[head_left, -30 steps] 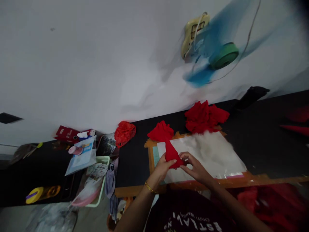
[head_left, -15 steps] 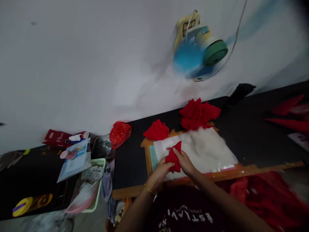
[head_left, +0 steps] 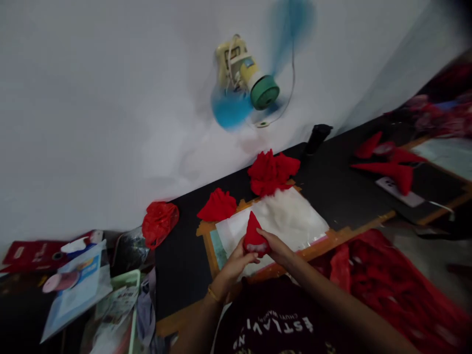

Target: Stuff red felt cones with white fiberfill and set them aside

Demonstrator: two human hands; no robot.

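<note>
Centrally, a red cloth cone (head_left: pixel 252 229) is held over the near left part of a white sheet (head_left: pixel 234 226), its tip pointing toward the sheet's far side. The left hand (head_left: pixel 237 261) grips one side of it; the right hand (head_left: pixel 276 247) grips the other. A whitish patch, perhaps stuffing, shows at the cone's wide end. Loose white fluff (head_left: pixel 288 210) lies on the sheet, and a bunched red cloth heap (head_left: pixel 271 173) sits at its far edge. Light, even pressure from both sides would probably suit best, supporting the wide end so nothing squeezes out.
</note>
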